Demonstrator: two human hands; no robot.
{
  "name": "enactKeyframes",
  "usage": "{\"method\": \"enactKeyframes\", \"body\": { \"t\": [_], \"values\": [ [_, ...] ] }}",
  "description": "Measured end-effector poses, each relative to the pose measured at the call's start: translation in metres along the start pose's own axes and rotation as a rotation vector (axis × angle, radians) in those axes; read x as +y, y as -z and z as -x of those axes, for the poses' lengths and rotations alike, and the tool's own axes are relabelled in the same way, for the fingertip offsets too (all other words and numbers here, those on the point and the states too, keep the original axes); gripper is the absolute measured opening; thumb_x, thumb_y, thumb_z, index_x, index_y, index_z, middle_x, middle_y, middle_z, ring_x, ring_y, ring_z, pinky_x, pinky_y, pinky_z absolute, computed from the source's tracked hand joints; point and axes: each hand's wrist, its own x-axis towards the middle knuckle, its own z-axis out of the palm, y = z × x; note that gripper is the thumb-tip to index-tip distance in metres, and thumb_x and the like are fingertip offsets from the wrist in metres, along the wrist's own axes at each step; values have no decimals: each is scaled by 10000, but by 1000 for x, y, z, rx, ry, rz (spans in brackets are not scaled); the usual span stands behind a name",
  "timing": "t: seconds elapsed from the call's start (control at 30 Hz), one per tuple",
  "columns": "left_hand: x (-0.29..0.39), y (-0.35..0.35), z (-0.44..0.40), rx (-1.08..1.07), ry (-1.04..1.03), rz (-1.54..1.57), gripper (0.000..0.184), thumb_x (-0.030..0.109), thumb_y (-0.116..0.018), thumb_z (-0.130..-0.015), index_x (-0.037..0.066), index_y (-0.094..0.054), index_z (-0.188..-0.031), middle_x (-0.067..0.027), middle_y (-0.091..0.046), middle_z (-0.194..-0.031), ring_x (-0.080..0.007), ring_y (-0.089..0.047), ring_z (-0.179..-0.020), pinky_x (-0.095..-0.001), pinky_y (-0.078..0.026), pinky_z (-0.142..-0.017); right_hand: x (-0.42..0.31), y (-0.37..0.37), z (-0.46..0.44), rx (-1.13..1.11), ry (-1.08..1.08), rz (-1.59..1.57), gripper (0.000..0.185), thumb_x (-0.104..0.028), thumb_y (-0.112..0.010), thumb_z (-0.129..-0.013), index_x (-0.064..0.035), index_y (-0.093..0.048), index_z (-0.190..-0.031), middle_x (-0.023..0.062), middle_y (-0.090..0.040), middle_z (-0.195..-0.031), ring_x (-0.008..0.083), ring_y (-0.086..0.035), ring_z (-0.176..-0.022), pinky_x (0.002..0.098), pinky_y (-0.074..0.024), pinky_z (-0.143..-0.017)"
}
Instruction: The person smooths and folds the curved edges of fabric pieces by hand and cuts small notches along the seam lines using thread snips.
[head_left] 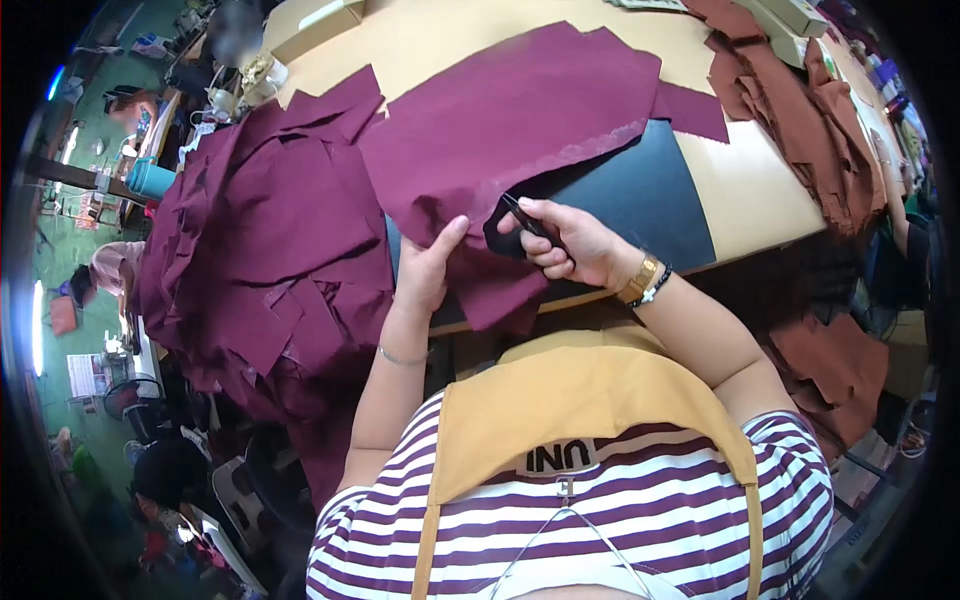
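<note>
A large maroon cloth piece (510, 110) lies over the table and a dark mat (640, 200), its near end hanging past the table edge. My left hand (430, 270) grips that cloth near its lower left, thumb on top and fingers hidden beneath. In my right hand (580, 245) is a small dark cutting tool (525, 215), its tip at the cloth's near edge, just right of my left hand. A big heap of maroon cloth (280, 220) spreads to the left of my left hand.
Brown cloth pieces (800, 120) lie along the table's right side, with more brown cloth (830, 370) lower right. The pale table (750, 180) has its near edge before me. A cardboard box (310, 25) stands at the back left. People sit at work far left.
</note>
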Motion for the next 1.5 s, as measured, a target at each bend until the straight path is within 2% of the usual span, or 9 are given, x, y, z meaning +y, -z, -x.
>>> {"method": "enactKeyframes", "body": {
  "t": [0.5,0.8,1.03,1.17,1.33,1.4,1.43,1.47,1.5],
  "values": [
    [0,-1,1,-12,23,26,292,31,-656,-881,54,-545,-1150,-51,-647,-942,-154,-652,-769,-292,-551,-675,1,-2,-4,24,13,9,335,-371,-409,-1030,-74,-542,-1110,-58,-371,-651,22,-290,-495,161,-250,-414],
    [7,-11,11,83,8,-4,297,20,-650,-879,50,-552,-1158,-63,-641,-1002,-158,-645,-821,-292,-524,-798,5,1,9,25,70,84,335,-373,-415,-1028,-72,-547,-1088,-53,-385,-647,30,-293,-496,179,-254,-414],
    [-3,2,11,19,-11,-110,401,29,-670,-869,27,-526,-1243,-65,-613,-1133,-174,-602,-1037,-319,-480,-914,5,-3,3,14,26,94,355,-374,-421,-1027,-67,-553,-1145,-50,-413,-686,37,-323,-513,179,-268,-434],
    [3,-2,19,-30,-68,-210,418,39,-687,-860,24,-529,-1248,-65,-600,-1176,-170,-580,-1071,-315,-446,-954,9,-4,3,21,77,115,280,-339,-449,-1026,-79,-553,-1044,-52,-376,-637,28,-284,-493,176,-244,-413],
    [16,13,35,108,-41,-241,550,37,-728,-831,-12,-475,-1317,-82,-549,-1273,-183,-538,-1141,-321,-402,-1007,-10,26,53,113,211,283,325,-355,-441,-1026,-61,-580,-1019,-58,-358,-601,26,-267,-473,180,-229,-390],
    [24,20,31,178,-419,-593,821,136,-719,-846,-1,-218,-1483,-145,-321,-1490,-234,-293,-1386,-375,-216,-1146,-38,48,80,319,340,270,313,-351,-451,-1017,-78,-604,-991,-69,-365,-610,21,-280,-476,187,-225,-382],
    [39,18,23,126,-576,-617,849,180,-708,-849,-5,-177,-1484,-157,-300,-1507,-262,-254,-1412,-405,-184,-1161,-50,69,89,426,473,276,308,-360,-471,-1007,-85,-608,-980,-69,-372,-616,17,-279,-475,185,-221,-381],
    [52,17,11,179,-746,-761,779,178,-709,-844,6,-261,-1457,-170,-333,-1487,-286,-284,-1399,-413,-204,-1152,-66,90,98,616,627,501,298,-370,-520,-987,-88,-613,-964,-66,-419,-638,27,-347,-501,189,-316,-426],
    [65,13,-2,235,-917,-903,712,177,-709,-840,16,-344,-1430,-183,-366,-1467,-311,-313,-1386,-421,-224,-1143,-78,134,86,827,968,973,342,-403,-616,-927,-64,-617,-973,-17,-522,-687,73,-480,-580,225,-444,-551]
  ]
}}
